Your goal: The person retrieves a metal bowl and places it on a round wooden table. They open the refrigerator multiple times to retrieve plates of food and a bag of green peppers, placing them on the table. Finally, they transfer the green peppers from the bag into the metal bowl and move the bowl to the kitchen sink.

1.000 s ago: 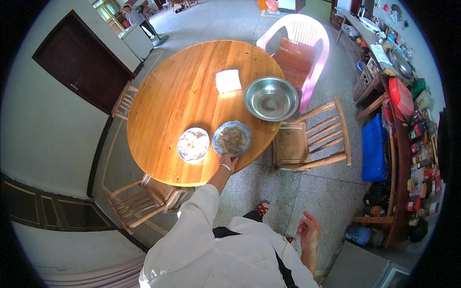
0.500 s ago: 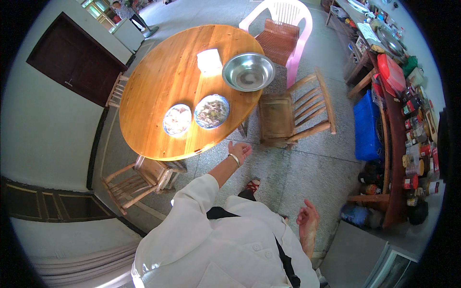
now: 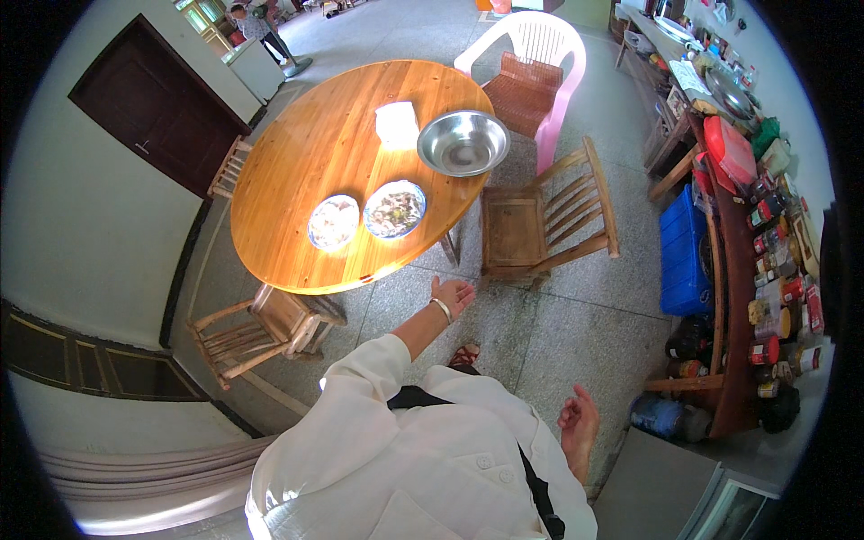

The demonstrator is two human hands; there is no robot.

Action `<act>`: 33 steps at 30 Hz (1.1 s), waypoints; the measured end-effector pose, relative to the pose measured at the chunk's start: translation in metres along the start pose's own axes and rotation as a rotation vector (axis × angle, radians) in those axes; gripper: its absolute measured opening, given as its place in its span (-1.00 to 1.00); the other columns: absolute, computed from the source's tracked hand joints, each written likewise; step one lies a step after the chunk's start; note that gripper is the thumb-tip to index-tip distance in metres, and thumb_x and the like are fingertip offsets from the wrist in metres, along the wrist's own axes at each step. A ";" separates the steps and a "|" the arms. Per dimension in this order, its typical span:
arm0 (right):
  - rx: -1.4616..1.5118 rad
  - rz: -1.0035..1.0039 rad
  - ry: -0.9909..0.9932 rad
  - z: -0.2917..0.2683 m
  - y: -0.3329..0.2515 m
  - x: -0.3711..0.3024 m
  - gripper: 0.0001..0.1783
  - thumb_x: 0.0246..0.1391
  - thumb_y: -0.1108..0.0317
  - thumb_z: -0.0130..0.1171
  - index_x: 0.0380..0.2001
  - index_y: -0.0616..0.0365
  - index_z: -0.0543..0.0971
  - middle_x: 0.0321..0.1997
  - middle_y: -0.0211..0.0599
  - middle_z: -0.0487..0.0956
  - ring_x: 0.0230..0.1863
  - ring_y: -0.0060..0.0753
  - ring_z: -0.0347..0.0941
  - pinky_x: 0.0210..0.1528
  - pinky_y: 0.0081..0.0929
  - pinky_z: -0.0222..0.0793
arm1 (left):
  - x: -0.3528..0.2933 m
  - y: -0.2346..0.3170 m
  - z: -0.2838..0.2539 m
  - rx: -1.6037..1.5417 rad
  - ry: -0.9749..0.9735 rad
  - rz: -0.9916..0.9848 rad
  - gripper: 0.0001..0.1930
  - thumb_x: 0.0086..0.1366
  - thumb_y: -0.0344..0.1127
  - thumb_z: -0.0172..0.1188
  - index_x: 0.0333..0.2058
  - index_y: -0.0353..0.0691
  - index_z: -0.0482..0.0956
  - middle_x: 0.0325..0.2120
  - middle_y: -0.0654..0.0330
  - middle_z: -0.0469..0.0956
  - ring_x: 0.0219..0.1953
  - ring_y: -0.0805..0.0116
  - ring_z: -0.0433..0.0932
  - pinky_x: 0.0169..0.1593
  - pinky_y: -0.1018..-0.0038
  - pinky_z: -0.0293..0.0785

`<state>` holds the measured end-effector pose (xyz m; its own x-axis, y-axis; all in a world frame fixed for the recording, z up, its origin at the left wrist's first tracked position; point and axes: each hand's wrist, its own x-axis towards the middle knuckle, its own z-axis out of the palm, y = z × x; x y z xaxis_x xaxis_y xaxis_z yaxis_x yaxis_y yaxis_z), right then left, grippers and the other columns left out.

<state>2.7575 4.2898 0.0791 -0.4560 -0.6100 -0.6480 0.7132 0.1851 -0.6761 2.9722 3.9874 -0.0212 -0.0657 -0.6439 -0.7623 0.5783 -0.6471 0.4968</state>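
My left hand (image 3: 453,295), with a bracelet at the wrist, is stretched forward over the floor, palm showing, fingers extended and holding nothing. It is nearest to the wooden chair (image 3: 515,232) and the table's near edge, touching neither. Low at my right side hangs my right hand (image 3: 579,421), empty, its fingers loosely bent and apart. On the round wooden table (image 3: 297,171) stand a patterned bowl of dark mixed food (image 3: 394,209), a bowl of pale food (image 3: 333,222), a wide steel basin (image 3: 463,144) and a white paper-like block (image 3: 397,125).
A second wooden chair (image 3: 279,326) stands at the table's near left, a pink-and-white plastic chair (image 3: 526,90) behind the basin. Along the right wall runs a shelf (image 3: 733,360) crowded with jars, with a blue crate (image 3: 684,256) below. Another person (image 3: 259,31) stands far left.
The view has shifted slightly, so the table's far side and the background sit lower in the picture. Both hands keep nearly the same pose; the left appears a little lower.
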 end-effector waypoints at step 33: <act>0.001 0.024 -0.084 0.059 0.001 0.029 -0.60 0.01 0.43 -0.13 -0.04 0.32 0.29 -0.55 -0.34 0.41 -0.67 -0.60 0.26 -0.71 -0.64 0.16 | 0.102 0.117 -0.075 -0.118 0.039 0.169 -0.25 0.18 0.25 -0.39 -0.29 -0.51 0.32 -0.40 -0.04 0.35 -0.31 0.09 0.40 -0.20 0.14 0.37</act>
<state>2.7764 4.2270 0.0801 -0.3926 -0.6682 -0.6320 0.7237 0.1996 -0.6606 3.0947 3.8766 -0.0719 0.0708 -0.7213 -0.6890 0.6698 -0.4775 0.5687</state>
